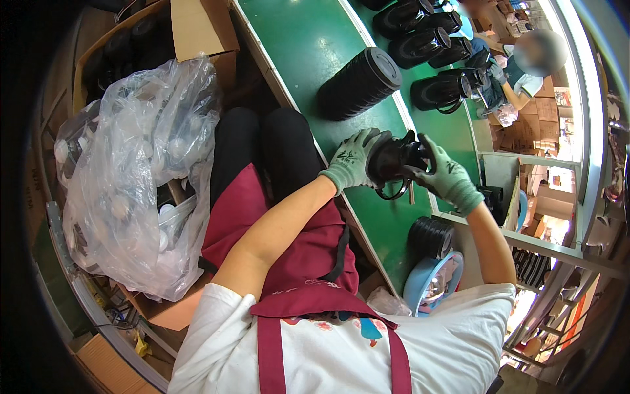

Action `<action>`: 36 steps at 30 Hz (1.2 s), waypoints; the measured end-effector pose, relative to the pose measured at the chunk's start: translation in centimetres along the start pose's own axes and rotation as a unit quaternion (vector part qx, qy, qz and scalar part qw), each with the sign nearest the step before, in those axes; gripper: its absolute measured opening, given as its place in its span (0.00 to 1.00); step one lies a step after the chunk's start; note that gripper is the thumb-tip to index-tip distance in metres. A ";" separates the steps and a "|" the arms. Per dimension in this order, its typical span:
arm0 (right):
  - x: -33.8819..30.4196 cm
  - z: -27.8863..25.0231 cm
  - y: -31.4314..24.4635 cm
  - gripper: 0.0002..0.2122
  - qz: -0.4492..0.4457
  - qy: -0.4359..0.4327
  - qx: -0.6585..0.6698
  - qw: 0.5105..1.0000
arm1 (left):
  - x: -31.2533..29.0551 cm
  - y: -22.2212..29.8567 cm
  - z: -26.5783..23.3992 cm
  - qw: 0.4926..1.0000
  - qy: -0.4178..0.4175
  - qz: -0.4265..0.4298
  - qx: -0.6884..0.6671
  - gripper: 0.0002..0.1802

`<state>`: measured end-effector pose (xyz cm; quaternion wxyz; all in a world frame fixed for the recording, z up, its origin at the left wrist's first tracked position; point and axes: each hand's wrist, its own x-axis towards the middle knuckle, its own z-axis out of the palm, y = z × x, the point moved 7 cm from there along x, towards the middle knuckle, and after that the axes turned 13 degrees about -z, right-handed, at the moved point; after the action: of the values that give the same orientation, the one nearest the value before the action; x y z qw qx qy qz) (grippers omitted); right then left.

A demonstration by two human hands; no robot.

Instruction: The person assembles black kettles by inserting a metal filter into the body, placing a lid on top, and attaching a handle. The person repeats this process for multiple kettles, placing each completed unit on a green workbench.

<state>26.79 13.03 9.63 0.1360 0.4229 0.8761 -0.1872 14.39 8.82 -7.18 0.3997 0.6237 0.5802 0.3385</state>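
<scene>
A glossy black kettle [390, 161] with a looped handle is held sideways between my two gloved hands, above the green bench. My left hand [356, 160] is closed round its wide end. At the other, narrower end my right hand [441, 172] has its thumb and fingers gripping; part of that end is hidden behind them. The handle loop hangs on the side toward me. Just beyond my left hand lies a leaning stack of black round ribbed pieces [359, 84], like lids or bases.
Several black kettles [438, 90] stand on the far strip of the bench [289, 33]. Smaller black discs [430, 238] are stacked beside a blue basin [415, 282] at the near right. A carton with a clear plastic bag [141, 171] stands left. Across the bench works another person [518, 88].
</scene>
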 end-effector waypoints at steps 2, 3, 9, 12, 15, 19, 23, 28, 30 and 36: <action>-0.3 0.9 0.5 0.47 0.064 -0.018 -0.021 0.998 | 0.0 0.2 0.2 1.000 -0.004 0.005 -0.001 0.75; 0.0 0.8 -0.2 0.48 -0.016 -0.027 -0.076 0.997 | -0.1 0.2 0.2 1.000 -0.010 0.001 0.002 0.75; -0.9 -0.6 -1.7 0.53 -0.102 0.113 -0.113 0.982 | 0.2 -0.2 0.1 1.000 -0.020 -0.010 0.013 0.75; -0.4 1.8 2.1 0.52 0.049 0.053 0.055 0.996 | 0.1 0.1 0.3 1.000 -0.027 -0.007 0.015 0.75; -0.1 0.7 -0.3 0.46 -0.075 0.030 -0.053 0.995 | 0.1 0.0 0.2 0.999 -0.025 -0.007 0.024 0.75; -0.2 0.5 -2.5 0.34 -0.205 -0.013 -0.159 0.966 | 0.1 -0.4 0.4 0.999 0.019 0.018 0.020 0.75; -0.8 2.2 -2.8 0.28 -0.271 -0.062 -0.266 0.923 | 0.0 -0.2 0.4 1.000 0.018 0.020 0.014 0.74; -0.2 1.6 -2.0 0.31 -0.249 -0.030 -0.174 0.952 | 0.1 -0.3 0.5 0.999 0.028 0.018 0.012 0.74; 0.1 1.3 -2.5 0.31 -0.249 -0.041 -0.177 0.951 | 0.1 -0.4 0.6 0.999 0.036 0.021 0.015 0.74; 0.0 1.4 -2.9 0.31 -0.233 -0.056 -0.218 0.946 | 0.0 -0.2 0.3 0.999 0.031 0.024 0.018 0.74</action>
<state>24.57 10.74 9.03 0.2263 0.1555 0.9607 -0.0411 14.59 8.83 -7.52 0.3618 0.6336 0.5834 0.3567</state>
